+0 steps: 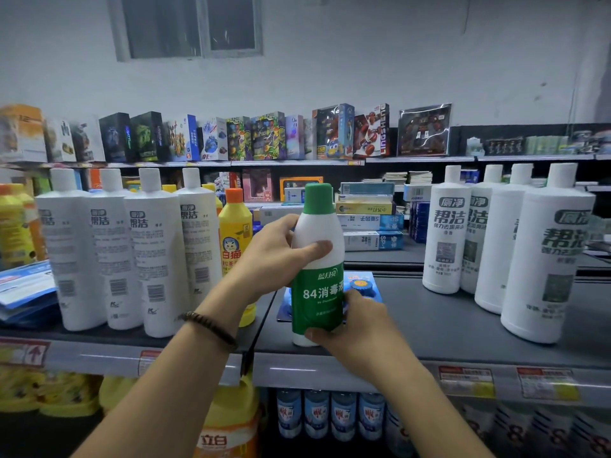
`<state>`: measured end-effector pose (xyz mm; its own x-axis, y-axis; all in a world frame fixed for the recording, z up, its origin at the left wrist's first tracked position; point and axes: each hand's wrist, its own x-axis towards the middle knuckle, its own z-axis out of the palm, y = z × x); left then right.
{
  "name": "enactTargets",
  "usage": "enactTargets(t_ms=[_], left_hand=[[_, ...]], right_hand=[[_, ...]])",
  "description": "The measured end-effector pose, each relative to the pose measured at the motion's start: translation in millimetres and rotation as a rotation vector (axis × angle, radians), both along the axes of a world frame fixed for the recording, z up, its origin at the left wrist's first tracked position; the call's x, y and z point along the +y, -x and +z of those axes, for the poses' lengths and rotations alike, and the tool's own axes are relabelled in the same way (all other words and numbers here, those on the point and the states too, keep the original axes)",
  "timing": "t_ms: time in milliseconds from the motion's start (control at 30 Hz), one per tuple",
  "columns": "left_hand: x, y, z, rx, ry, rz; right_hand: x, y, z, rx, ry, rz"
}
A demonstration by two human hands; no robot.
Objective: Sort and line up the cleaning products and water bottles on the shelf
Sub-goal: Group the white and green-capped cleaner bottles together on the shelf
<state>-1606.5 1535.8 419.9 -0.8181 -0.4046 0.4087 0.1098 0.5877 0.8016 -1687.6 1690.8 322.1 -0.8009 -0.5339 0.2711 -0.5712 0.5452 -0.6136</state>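
A white disinfectant bottle (317, 239) with a green cap and green label stands upright near the front edge of the grey shelf (446, 328). My left hand (274, 256) wraps its upper white part, thumb across the front. My right hand (357, 322) grips its base from the right. To the left stands a row of several tall white cleaner bottles (148, 256), then a yellow bottle with an orange cap (235, 233). Several more white cleaner bottles (542, 259) stand at the right. Water bottles with blue labels (330, 414) line the shelf below.
A blue blister pack (362, 285) lies flat behind the green bottle. Blue packets (26, 289) lie at the far left. Stacked boxes (370, 223) sit further back, toy boxes (264, 137) on the top shelf. An orange detergent jug (228, 428) stands below.
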Motion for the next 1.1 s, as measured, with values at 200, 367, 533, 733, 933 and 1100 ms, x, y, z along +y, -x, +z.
enactTargets(t_ms=[200,367,533,733,933,1100], left_hand=[[12.5,1.4,5.7,0.04,0.028,-0.049],[32.8,16.2,14.1,0.121,-0.088,-0.156],[74.8,44.1,15.7,0.171,-0.085,-0.234],[143.7,76.6,20.2,0.199,-0.059,-0.308],[220.2,106.8,22.3,0.211,-0.002,-0.358],[282.4,133.7,18.1,0.228,0.041,-0.394]], right_hand=[[-0.9,-25.6,-9.5,0.143,0.047,-0.172],[30.8,-22.8,-3.9,0.215,0.163,-0.282],[75.9,-8.9,-5.0,0.264,0.204,-0.373],[140.4,9.6,-8.1,0.334,0.224,-0.455],[205.1,30.8,-4.7,0.333,0.21,-0.559],[262.7,59.7,-8.1,0.432,0.247,-0.64]])
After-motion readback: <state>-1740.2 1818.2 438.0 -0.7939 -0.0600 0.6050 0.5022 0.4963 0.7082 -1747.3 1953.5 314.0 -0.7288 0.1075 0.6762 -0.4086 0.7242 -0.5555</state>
